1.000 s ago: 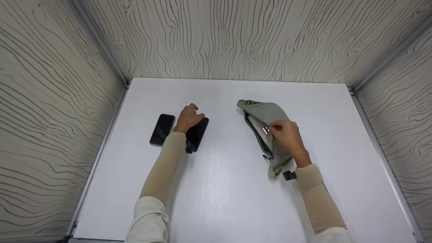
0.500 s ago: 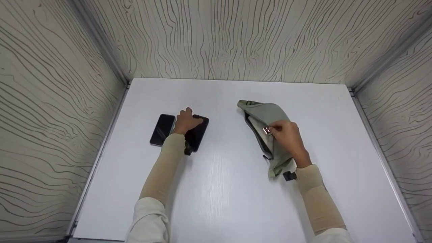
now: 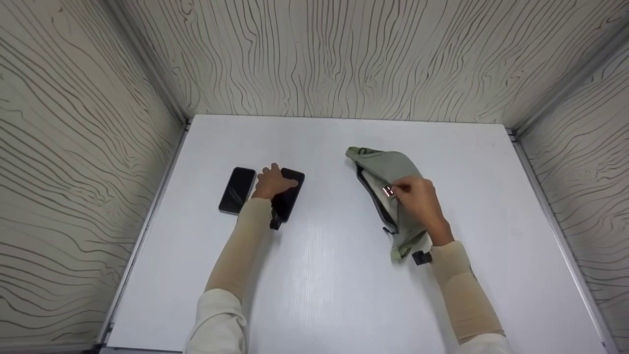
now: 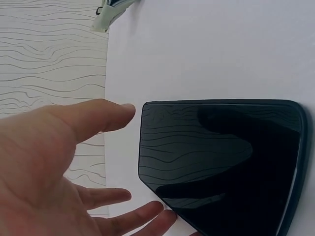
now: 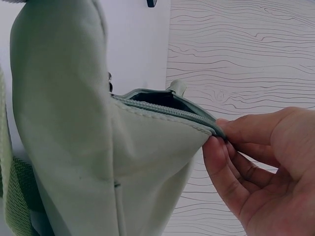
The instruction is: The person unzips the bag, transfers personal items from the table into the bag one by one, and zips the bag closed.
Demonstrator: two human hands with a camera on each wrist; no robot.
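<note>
My left hand (image 3: 273, 184) hovers with spread fingers over a black-screened smartphone (image 3: 291, 200) that lies on the table. In the left wrist view, the thumb is off the phone's corner, and the fingertips reach its lower edge; whether they touch it I cannot tell. A second dark smartphone (image 3: 236, 189) lies just left of that hand. On the right side, a light green waist bag (image 3: 399, 164) lies with its zip partly undone. My right hand (image 5: 266, 167) pinches the bag's edge between thumb and fingers at the zipped opening (image 5: 162, 101). The bag's inside is mostly hidden.
The white table (image 3: 314, 275) ends at a patterned back wall (image 3: 319, 59). Patterned side panels with grey metal framing stand left and right. A small black wrist camera (image 3: 421, 257) sits at the right cuff, and a similar one (image 3: 276, 221) at the left.
My left hand has shifted slightly toward me over the nearer phone, its thumb moving lower across the screen and fingers spreading. My right hand keeps its hold on the bag's edge.
</note>
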